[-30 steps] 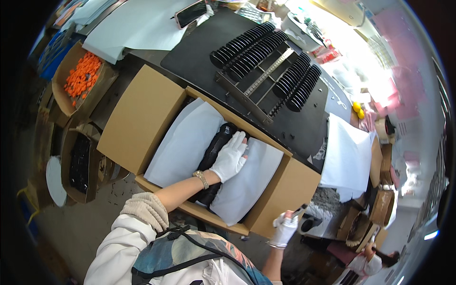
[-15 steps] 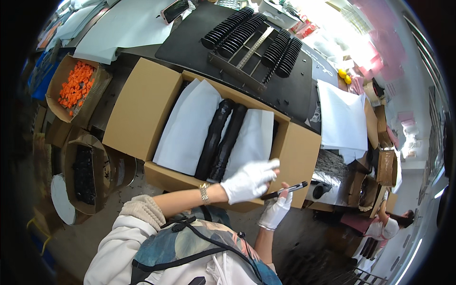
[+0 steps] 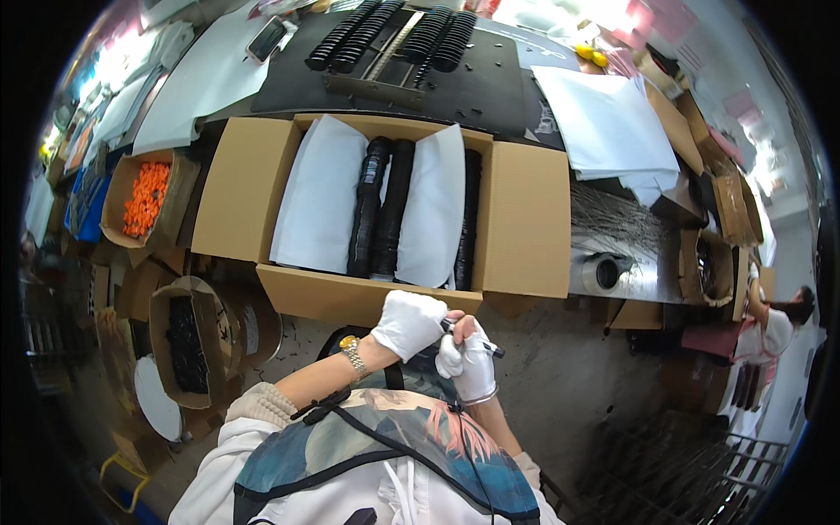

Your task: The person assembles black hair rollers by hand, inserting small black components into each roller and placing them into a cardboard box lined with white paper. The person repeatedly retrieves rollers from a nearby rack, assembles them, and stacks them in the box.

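Observation:
In front of the open cardboard box, my two white-gloved hands come together over a black marker. My right hand is closed around its body, and one end sticks out to the right. My left hand is closed at the other end; its fingertips partly hide that end. Inside the box lie long black wrapped rolls, with a white sheet on the left and another white sheet between the rolls. Another dark roll shows at the right wall.
Behind the box, black ringed parts stand by a metal frame on a dark mat. A phone lies at the back left. White sheets are stacked right. Boxes of orange pieces and black pieces stand left. A person works far right.
My left hand has drawn back from over the box's front edge and closed at the marker. The marker has moved left and its tilt has changed. The whole view has shifted.

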`<state>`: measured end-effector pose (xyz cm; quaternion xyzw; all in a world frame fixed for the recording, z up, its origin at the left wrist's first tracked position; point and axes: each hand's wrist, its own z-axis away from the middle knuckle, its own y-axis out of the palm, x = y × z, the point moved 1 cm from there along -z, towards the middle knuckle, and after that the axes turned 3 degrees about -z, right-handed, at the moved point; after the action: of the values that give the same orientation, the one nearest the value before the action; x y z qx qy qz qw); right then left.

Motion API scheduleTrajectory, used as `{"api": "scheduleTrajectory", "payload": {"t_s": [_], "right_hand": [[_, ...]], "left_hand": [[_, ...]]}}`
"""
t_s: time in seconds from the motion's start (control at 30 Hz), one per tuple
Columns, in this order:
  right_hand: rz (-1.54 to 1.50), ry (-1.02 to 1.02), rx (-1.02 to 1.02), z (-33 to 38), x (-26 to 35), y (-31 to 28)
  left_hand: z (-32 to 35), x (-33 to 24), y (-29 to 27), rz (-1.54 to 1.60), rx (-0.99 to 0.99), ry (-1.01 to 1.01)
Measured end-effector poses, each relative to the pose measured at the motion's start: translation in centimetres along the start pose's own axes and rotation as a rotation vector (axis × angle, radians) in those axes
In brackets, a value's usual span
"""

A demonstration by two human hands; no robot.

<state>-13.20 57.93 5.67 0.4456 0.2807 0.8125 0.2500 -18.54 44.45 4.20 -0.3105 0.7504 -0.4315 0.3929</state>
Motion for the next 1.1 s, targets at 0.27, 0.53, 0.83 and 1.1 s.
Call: {"api": "scheduleTrajectory", "payload": {"t_s": [0.27, 0.53, 0.83, 1.1], "right_hand": [[0.221, -0.705, 0.050, 3.2, 10.3, -3.9], [0.038, -0.457, -0.115, 0.8, 1.6, -4.8], [0.044, -0.450, -0.393, 1.9, 0.9, -6.0], [-0.001, -0.507, -0.627, 4.9, -2.0, -9.2]], "left_hand": [[-0.8, 8.4, -3.2, -0.160, -0.031, -0.268], [-1.9, 16.9, 3.4, -0.037, 0.152, 0.007], [-2.8, 18.6, 0.4, 0.002, 0.277, -0.006], [-3.7, 15.1, 2.6, -0.348, 0.351, 0.078]]}}
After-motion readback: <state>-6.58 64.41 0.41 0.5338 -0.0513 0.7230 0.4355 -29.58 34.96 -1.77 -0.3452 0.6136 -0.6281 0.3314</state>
